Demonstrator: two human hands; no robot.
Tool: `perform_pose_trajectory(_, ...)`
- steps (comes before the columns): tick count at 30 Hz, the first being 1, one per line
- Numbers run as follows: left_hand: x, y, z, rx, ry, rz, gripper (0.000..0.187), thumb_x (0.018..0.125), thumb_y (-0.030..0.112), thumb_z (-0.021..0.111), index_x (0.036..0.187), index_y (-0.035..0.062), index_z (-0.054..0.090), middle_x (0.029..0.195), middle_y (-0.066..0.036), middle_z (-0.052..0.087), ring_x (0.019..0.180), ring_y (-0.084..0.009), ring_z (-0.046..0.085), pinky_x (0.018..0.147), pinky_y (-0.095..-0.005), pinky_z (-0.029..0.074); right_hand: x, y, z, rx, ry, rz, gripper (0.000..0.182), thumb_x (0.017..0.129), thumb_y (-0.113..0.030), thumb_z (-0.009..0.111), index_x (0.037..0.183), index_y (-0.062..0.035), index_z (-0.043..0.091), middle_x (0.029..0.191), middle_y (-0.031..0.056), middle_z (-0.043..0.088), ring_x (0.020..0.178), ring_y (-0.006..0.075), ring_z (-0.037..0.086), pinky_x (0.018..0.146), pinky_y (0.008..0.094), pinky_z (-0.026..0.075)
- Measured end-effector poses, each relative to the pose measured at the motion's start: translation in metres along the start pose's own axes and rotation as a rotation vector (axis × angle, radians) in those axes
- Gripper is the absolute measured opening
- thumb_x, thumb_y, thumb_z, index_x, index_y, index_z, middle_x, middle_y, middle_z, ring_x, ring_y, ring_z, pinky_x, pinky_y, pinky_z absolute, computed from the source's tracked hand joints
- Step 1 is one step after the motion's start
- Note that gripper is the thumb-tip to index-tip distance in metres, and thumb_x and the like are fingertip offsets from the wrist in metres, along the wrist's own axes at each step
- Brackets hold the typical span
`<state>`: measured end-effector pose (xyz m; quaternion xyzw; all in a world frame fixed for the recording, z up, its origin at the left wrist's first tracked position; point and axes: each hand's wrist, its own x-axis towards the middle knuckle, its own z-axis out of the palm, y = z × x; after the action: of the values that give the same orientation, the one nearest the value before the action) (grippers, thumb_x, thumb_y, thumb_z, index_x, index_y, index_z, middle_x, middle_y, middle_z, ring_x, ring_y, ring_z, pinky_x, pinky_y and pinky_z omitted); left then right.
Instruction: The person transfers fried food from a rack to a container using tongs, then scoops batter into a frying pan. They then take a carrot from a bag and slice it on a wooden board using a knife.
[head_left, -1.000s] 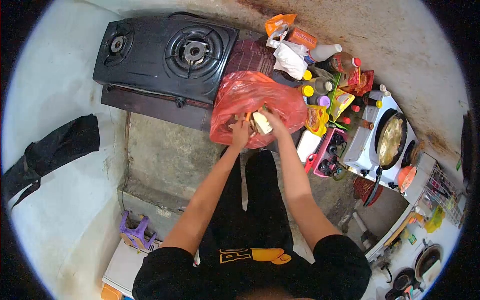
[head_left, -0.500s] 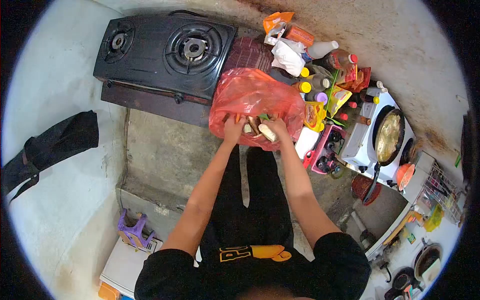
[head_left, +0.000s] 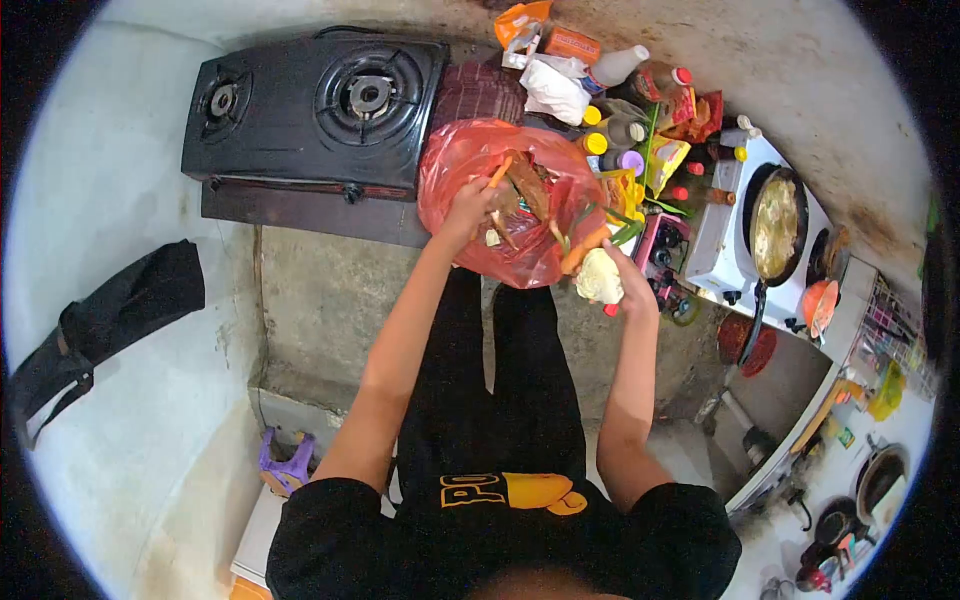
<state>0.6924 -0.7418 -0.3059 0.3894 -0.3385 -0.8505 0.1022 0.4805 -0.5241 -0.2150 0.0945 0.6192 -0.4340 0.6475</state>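
A red plastic bag (head_left: 440,170) lies wide open in front of me, with a brown, woody-looking piece (head_left: 530,188) and other scraps inside. At its left side, my left hand (head_left: 470,212) is closed around a carrot (head_left: 502,170) whose orange end points up and away. Just off the bag's right edge, my right hand (head_left: 634,285) grips a pale cauliflower piece (head_left: 599,277). Another carrot (head_left: 584,250) and some green stalks (head_left: 628,232) stick out by the same hand, apparently held with it; its fingertips are partly hidden.
A black two-burner stove (head_left: 315,120) stands at the back left. Bottles and packets (head_left: 640,130) crowd the back right. Beyond them, a frying pan (head_left: 777,225) with oily contents sits on a white stove (head_left: 722,235). A pink basket (head_left: 662,245) is right of the bag.
Both hands were down in the bag. My right hand has come out to the right with the cauliflower, carrot and green stalks; my left has risen slightly, a carrot now clearly showing in it.
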Motion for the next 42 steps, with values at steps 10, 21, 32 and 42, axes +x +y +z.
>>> perform_pose_trajectory(10, -0.113, -0.023, 0.000, 0.195, 0.042, -0.105, 0.015, 0.093, 0.024, 0.052, 0.093, 0.0109, 0.060, 0.067, 0.008, 0.043, 0.054, -0.0021, 0.038, 0.044, -0.0180, 0.028, -0.112, 0.053, 0.010, 0.365, -0.211, 0.022, 0.060, 0.093, -0.050, 0.048, 0.127, -0.0004, 0.047, 0.089, 0.0192, 0.067, 0.076, 0.0355, 0.069, 0.044, 0.0429, 0.055)
perform_pose_trajectory(21, -0.259, -0.048, 0.240, 0.801, -0.514, 0.339, 0.037, 0.087, 0.033, 0.066, 0.106, 0.0037, 0.055, 0.085, -0.002, 0.055, 0.079, -0.0117, 0.051, 0.072, -0.0285, 0.044, -0.297, 0.164, -0.047, 0.490, -0.349, -0.155, 0.053, 0.094, -0.047, 0.048, 0.118, 0.0007, 0.052, 0.090, 0.0195, 0.067, 0.080, 0.0368, 0.068, 0.049, 0.0403, 0.058)
perform_pose_trajectory(32, -0.401, -0.251, 0.449, 0.813, -1.076, -0.061, 0.031, 0.088, 0.018, 0.066, 0.106, 0.0042, 0.044, 0.081, -0.004, 0.056, 0.063, -0.0080, 0.057, 0.055, -0.0241, 0.047, -0.454, 0.383, -0.193, 0.689, 0.000, -0.637, 0.046, 0.093, -0.045, 0.054, 0.106, -0.0015, 0.059, 0.087, 0.0122, 0.069, 0.069, 0.0230, 0.070, 0.048, 0.0363, 0.057)
perform_pose_trajectory(42, -0.340, -0.355, 0.638, 0.774, -1.083, -0.214, 0.025, 0.094, 0.025, 0.059, 0.101, 0.0034, 0.047, 0.074, -0.002, 0.057, 0.058, -0.0080, 0.056, 0.049, -0.0243, 0.045, -0.496, 0.376, -0.358, 1.013, 0.158, -0.873, 0.048, 0.094, -0.043, 0.053, 0.111, 0.0010, 0.058, 0.092, 0.0146, 0.069, 0.078, 0.0259, 0.070, 0.059, 0.0365, 0.059)
